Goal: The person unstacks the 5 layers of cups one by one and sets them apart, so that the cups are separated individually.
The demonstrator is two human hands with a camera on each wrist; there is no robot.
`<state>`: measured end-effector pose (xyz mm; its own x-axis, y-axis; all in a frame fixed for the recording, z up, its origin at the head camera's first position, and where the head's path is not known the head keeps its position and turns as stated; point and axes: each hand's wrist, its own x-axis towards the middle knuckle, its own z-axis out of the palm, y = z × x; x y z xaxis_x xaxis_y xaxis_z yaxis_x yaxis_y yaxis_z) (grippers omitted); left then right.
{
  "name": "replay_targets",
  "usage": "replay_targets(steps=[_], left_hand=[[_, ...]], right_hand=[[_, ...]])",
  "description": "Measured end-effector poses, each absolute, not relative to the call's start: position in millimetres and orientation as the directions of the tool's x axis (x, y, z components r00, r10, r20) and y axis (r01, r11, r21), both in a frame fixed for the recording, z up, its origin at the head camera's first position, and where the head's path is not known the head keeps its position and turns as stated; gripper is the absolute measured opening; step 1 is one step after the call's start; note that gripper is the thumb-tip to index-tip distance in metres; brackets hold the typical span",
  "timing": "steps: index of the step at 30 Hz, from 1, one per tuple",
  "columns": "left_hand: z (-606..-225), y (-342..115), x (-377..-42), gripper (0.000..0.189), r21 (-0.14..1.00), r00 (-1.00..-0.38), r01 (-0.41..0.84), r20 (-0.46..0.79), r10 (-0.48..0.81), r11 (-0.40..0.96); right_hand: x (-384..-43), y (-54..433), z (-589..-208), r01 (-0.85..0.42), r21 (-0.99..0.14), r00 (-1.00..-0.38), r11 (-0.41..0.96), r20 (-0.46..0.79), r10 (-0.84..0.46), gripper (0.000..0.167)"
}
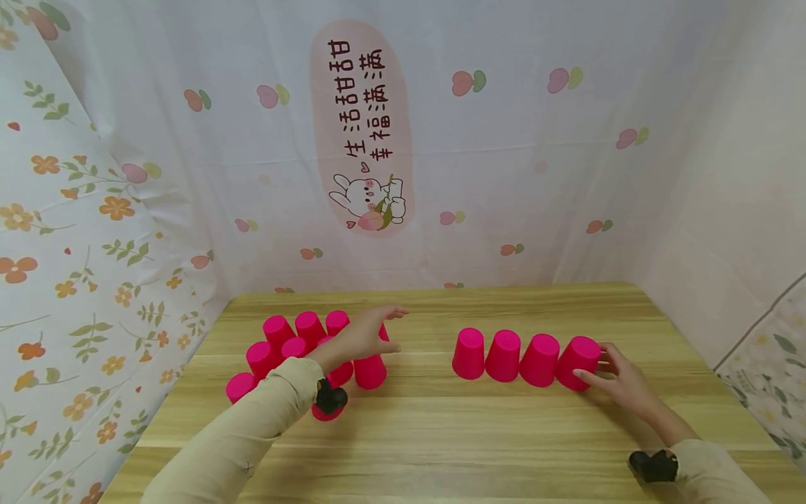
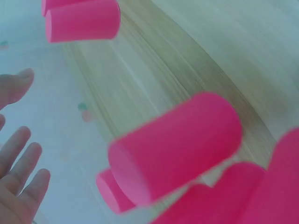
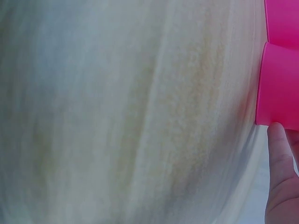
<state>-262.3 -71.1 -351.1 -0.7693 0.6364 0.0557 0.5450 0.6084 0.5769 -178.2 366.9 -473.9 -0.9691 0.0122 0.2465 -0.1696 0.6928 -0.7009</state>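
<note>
Four-cup-long is the row of upside-down pink cups on the right of the table, and at its end my right hand (image 1: 623, 385) holds the last pink cup (image 1: 578, 364), thumb on the near side and fingers at its far right. In the right wrist view a fingertip (image 3: 276, 128) touches that cup. Over the left group of cups, my left hand (image 1: 362, 334) hovers with straight, spread fingers and nothing in them. Just below it stands a pink cup (image 1: 370, 372), partly hidden by the hand. The left wrist view shows a gap between the left hand (image 2: 21, 172) and the nearest cup (image 2: 175, 149).
Several more inverted pink cups (image 1: 277, 330) stand in rows at the left, some hidden behind the left forearm. The wooden table (image 1: 428, 441) ends at a patterned cloth (image 1: 491, 175) at the back. Black wrist devices (image 1: 655, 465) sit at both sleeves.
</note>
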Motion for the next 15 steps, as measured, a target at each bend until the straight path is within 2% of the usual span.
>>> replay_targets(steps=[10,15], left_hand=[[-362,-17,-266,0.054,0.663,-0.757,0.535,0.1,0.646,0.524],[-376,12,-265,0.053,0.726,-0.781,0.467,0.071,0.621,0.504]], right_hand=[[-179,367,-474,-0.176,-0.691,-0.966,0.702,0.26,0.014,0.046],[-178,367,-475,-0.178,-0.696,-0.965,0.696,0.26,0.014,0.046]])
